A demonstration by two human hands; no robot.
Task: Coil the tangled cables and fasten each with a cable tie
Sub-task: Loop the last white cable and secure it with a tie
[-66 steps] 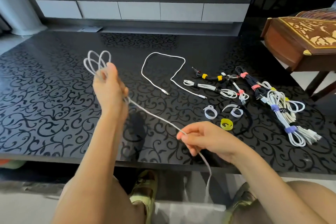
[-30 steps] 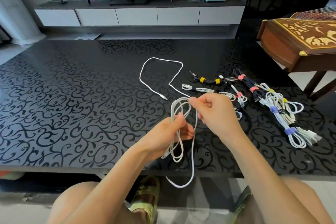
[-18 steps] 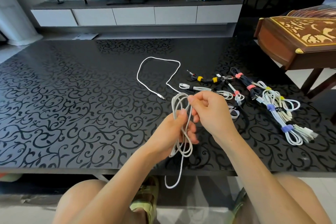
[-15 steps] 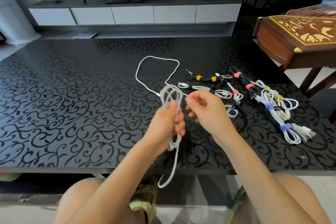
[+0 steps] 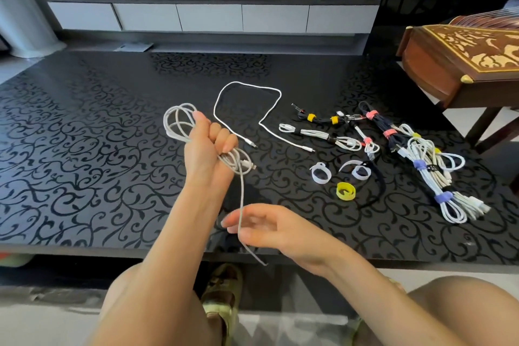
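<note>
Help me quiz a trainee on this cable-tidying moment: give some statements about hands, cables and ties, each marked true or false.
The left hand grips a coil of white cable. True.
The right hand holds the yellow tie. False: the yellow tie lies on the table.
A second white cable lies uncoiled on the table. True.
No cable is tied yet. False: tied bundles lie at the right.

Glossy black table [image 5: 84, 177] (scroll-patterned), smooth white cable [image 5: 174, 123], polished wooden case [image 5: 438, 64], matt yellow tie [image 5: 346, 191]
</note>
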